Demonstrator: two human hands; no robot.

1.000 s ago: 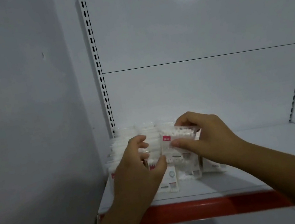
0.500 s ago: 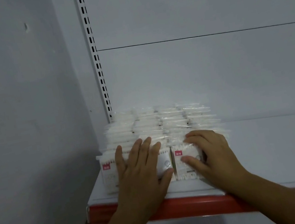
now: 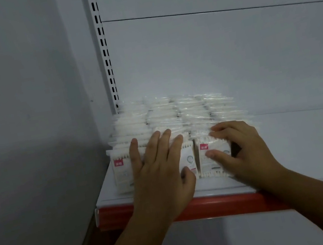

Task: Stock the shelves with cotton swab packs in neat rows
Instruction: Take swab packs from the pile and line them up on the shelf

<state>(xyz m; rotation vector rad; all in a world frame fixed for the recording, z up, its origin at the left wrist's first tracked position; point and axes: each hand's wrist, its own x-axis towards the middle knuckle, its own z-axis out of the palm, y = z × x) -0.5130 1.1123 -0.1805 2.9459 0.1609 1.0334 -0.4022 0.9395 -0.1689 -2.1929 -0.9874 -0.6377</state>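
Down from mid-air comes the clear plastic cotton swab pack with the pink label [image 3: 204, 151]: your right hand [image 3: 241, 151] now stands it at the front of its row, fingers curled over its top, thumb on its face. Your left hand [image 3: 160, 170] presses flat, fingers straight, on the neighbouring fronts. Upright rows of white cotton swab packs [image 3: 176, 115] fill the left end of the white metal shelf [image 3: 289, 143], reaching towards its front edge; squaring looks nearly finished.

Clear-wrapped cotton swab packs [image 3: 168, 116], upright, tightly set in seemingly four rows running front to back, at the left rear corner of the white shelf [image 3: 289, 143], pink-labelled faces forward, one front pack [image 3: 206, 166] level with its neighbours.
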